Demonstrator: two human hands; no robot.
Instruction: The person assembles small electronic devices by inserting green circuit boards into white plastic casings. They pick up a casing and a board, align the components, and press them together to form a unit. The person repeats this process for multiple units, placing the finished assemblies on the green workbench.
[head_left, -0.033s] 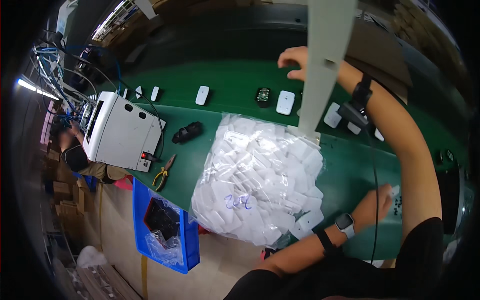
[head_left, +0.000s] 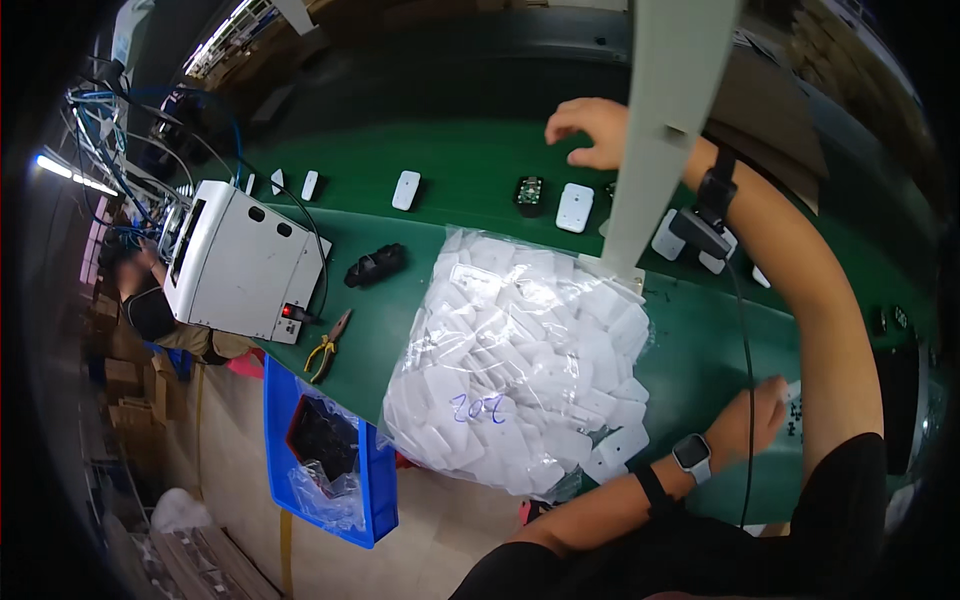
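Observation:
My right hand [head_left: 592,132] reaches past the grey post over the green belt, with thumb and curved fingers apart and nothing in it. Below it on the belt lie a dark box-shaped part with a circuit board [head_left: 529,195] and a white plastic housing [head_left: 573,208]. My left hand [head_left: 755,413], slightly blurred, is at the right end of the bench, its fingers curled together. A white piece [head_left: 795,389] shows at its fingertips, beside several small black parts [head_left: 795,418]; what the fingers grip is unclear. A large clear bag of white plastic covers [head_left: 520,360] lies between my arms.
The grey post [head_left: 655,150] rises from the bench between the bag and my right forearm. Left stand a white machine [head_left: 245,265], pliers [head_left: 328,347] and a black strap-like item [head_left: 375,265]. A blue bin [head_left: 382,490] sits below the bench edge. Another person [head_left: 150,310] is far left.
My right hand has shifted a little, its fingers now more fully seen left of the post. The post appears slightly further right. My left hand stays near the small black parts, its fingers slightly moved.

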